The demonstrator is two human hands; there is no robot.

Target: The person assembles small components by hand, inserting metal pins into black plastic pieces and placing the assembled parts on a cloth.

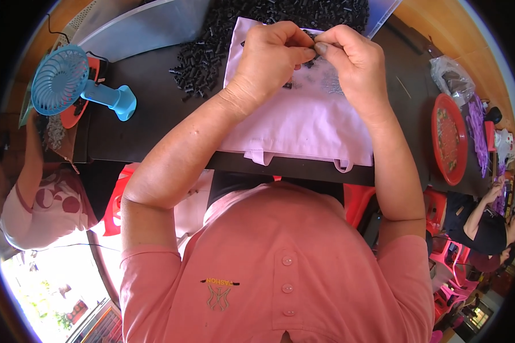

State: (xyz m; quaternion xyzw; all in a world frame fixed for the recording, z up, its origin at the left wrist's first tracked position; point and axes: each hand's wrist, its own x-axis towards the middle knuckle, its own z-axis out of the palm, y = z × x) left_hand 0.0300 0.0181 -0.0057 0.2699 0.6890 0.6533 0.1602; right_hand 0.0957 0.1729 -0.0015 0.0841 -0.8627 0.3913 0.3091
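Observation:
Over a pink cloth bag [292, 130] laid flat on the table, my two hands meet fingertip to fingertip. My left hand [272, 56] is closed in a pinch on a small black part [311, 38], mostly hidden by the fingers. Pressed close against it, my right hand [353, 62] pinches too; what lies between its thumb and forefinger is hidden. On the cloth by my right hand lie many tiny grey pieces [332, 84], too small to make out. Some black pieces [288, 85] lie on the cloth below my left fingers. Beyond the hands spreads a heap of small black tubular parts [203, 63].
A translucent plastic bin [146, 31] stands at the far left, before it a blue fan [63, 80]. To the right are a red basin [449, 139] with small pieces inside and a clear plastic bag [452, 77]. Other people sit on both sides, near red stools.

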